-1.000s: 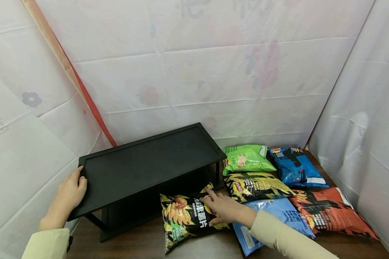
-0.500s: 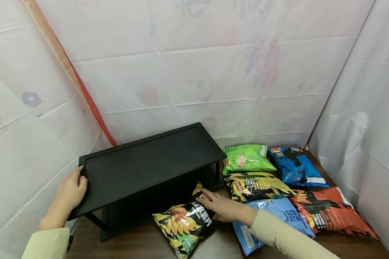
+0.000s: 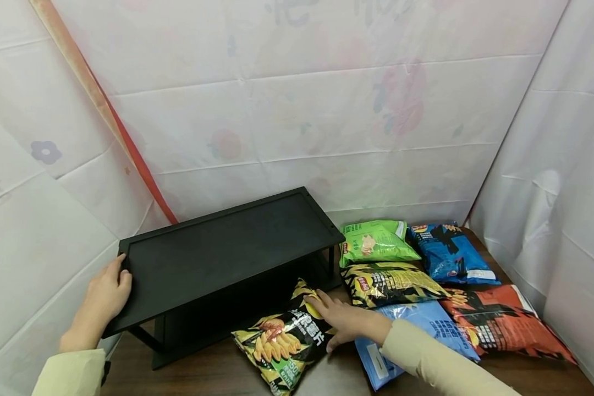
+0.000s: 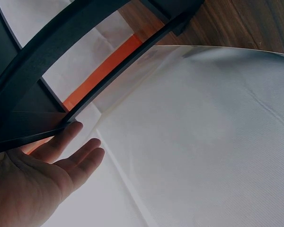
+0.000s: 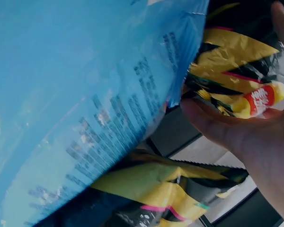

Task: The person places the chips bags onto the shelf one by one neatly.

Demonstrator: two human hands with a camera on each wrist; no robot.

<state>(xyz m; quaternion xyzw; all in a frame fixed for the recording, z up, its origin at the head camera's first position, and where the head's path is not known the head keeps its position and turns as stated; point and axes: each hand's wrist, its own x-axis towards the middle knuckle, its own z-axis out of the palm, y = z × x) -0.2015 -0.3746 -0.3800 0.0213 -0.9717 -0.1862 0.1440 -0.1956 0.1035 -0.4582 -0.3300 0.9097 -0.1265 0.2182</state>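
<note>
At the left end of the black two-tier rack (image 3: 223, 247), my left hand (image 3: 104, 297) grips the rim of its top panel. In the left wrist view the fingers (image 4: 80, 161) of that hand lie under the rack's edge. My right hand (image 3: 344, 319) touches a black-and-yellow chip bag (image 3: 287, 346) that lies slanted on the table before the rack. Its fingers are spread over the bag's upper right end, and the thumb stands apart at the bag's side. Thumb (image 5: 208, 125) and a finger frame the bag's logo end in the right wrist view.
Right of the rack lie a green bag (image 3: 376, 242), a dark blue bag (image 3: 450, 256), a second yellow-black bag (image 3: 396, 283), a light blue bag (image 3: 425, 324) and a red bag (image 3: 510, 324). White cloth walls (image 3: 302, 110) enclose the wooden table (image 3: 188, 377).
The black-and-yellow bag has turned, its lower end swinging toward me and its upper end leftward. The right thumb has since spread away from it. The left hand stays on the rack.
</note>
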